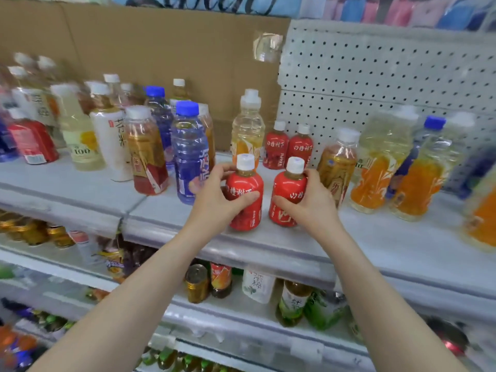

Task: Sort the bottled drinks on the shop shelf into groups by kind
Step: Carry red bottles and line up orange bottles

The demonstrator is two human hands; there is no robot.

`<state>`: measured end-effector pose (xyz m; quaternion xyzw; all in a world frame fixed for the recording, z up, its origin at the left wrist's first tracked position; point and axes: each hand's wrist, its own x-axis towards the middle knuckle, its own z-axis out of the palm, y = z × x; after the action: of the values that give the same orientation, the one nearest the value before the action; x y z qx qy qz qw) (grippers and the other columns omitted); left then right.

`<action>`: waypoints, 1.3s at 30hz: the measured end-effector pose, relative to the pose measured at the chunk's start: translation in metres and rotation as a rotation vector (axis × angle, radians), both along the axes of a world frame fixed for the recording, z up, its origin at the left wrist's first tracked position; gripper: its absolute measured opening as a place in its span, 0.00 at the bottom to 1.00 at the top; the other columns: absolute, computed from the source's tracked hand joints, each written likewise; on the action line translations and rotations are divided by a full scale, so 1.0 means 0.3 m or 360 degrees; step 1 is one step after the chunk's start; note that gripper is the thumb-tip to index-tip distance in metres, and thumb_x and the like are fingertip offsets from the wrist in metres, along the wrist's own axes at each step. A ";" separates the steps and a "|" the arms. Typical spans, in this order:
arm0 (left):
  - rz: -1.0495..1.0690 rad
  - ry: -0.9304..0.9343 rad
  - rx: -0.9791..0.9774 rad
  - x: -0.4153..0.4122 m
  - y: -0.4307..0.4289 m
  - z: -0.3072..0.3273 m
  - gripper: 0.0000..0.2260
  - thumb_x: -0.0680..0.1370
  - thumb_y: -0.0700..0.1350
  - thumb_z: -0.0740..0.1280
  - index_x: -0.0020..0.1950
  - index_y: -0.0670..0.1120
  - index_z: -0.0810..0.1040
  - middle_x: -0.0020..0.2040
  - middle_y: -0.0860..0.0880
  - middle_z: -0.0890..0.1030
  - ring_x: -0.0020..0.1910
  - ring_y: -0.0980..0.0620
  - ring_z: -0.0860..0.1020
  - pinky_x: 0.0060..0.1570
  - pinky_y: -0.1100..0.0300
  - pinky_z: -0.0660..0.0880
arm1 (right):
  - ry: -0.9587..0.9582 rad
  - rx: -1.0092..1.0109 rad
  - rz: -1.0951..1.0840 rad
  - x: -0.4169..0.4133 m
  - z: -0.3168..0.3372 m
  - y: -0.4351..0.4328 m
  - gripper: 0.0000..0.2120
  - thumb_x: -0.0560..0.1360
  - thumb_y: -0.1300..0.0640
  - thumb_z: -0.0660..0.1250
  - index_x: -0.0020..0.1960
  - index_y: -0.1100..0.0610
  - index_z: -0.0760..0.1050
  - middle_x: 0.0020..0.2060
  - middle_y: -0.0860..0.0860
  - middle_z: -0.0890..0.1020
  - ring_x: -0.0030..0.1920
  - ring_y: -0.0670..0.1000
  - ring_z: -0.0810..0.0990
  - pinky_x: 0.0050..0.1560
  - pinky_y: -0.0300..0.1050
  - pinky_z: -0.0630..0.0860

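Note:
Two small red bottles with white caps stand near the front of the grey shelf point(375, 237). My left hand point(214, 194) grips the left red bottle point(248, 210). My right hand point(314, 200) grips the right red bottle point(288, 183). Behind them, by the pegboard, stand two more red bottles of the same kind point(276, 146) point(300, 146). A blue-capped purple bottle point(189, 151) is just left of my left hand. A brown tea bottle point(339, 165) is just right of my right hand.
Mixed bottles crowd the shelf's left: a brown tea bottle point(146, 154), a white bottle point(111, 140), a pale yellow one point(77, 135). Orange-labelled bottles point(375, 162) stand at the right, another point(247, 130) behind centre. Lower shelves point(241, 312) hold cans and green bottles.

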<state>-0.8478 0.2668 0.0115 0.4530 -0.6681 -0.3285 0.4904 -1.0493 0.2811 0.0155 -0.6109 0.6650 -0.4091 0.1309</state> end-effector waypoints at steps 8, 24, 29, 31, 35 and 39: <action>-0.0158 -0.0057 0.0023 0.009 -0.038 -0.019 0.27 0.70 0.50 0.77 0.63 0.58 0.68 0.57 0.62 0.74 0.57 0.61 0.75 0.54 0.65 0.72 | 0.0534 -0.0019 -0.0293 0.061 0.018 -0.047 0.37 0.71 0.45 0.76 0.72 0.57 0.63 0.64 0.56 0.73 0.61 0.59 0.76 0.54 0.51 0.72; 0.0166 -0.0515 -0.0138 -0.019 -0.067 0.002 0.32 0.72 0.55 0.74 0.74 0.54 0.66 0.67 0.52 0.72 0.65 0.52 0.72 0.58 0.60 0.66 | 0.0511 0.0101 -0.0242 0.038 0.027 -0.211 0.33 0.75 0.51 0.73 0.73 0.60 0.61 0.66 0.58 0.74 0.62 0.61 0.77 0.58 0.55 0.77; 0.0176 -0.0532 -0.0170 -0.034 -0.082 -0.003 0.33 0.72 0.57 0.74 0.74 0.54 0.66 0.67 0.51 0.72 0.65 0.51 0.72 0.61 0.53 0.72 | 0.0773 0.0082 -0.0220 0.010 0.052 -0.147 0.24 0.79 0.56 0.68 0.71 0.60 0.66 0.61 0.58 0.78 0.58 0.60 0.80 0.54 0.53 0.77; 0.0211 -0.0497 -0.0175 -0.037 -0.084 0.001 0.33 0.72 0.60 0.73 0.73 0.53 0.66 0.68 0.52 0.71 0.65 0.52 0.72 0.62 0.52 0.73 | 0.0776 -0.0150 -0.0247 -0.015 0.066 -0.085 0.16 0.80 0.58 0.65 0.67 0.57 0.74 0.56 0.54 0.81 0.53 0.57 0.81 0.50 0.52 0.78; 0.0382 -0.0250 -0.0386 -0.046 -0.103 0.072 0.27 0.78 0.60 0.66 0.73 0.50 0.66 0.70 0.50 0.69 0.68 0.53 0.69 0.66 0.50 0.70 | 0.0588 -0.0827 -0.0410 -0.110 0.085 0.033 0.06 0.80 0.60 0.64 0.52 0.55 0.79 0.43 0.48 0.83 0.41 0.50 0.80 0.39 0.49 0.77; 0.0301 -0.0116 -0.0230 -0.071 -0.204 0.204 0.28 0.80 0.54 0.66 0.77 0.48 0.62 0.74 0.49 0.68 0.71 0.51 0.68 0.69 0.52 0.67 | 0.0228 -0.1045 -0.0722 -0.268 0.088 0.066 0.05 0.79 0.59 0.64 0.55 0.55 0.74 0.45 0.49 0.79 0.43 0.50 0.78 0.44 0.44 0.74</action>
<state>-0.8689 0.2058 0.0727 0.4893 -0.6617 -0.2150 0.5259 -1.1297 0.3009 0.0420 -0.4851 0.6243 -0.5746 -0.2116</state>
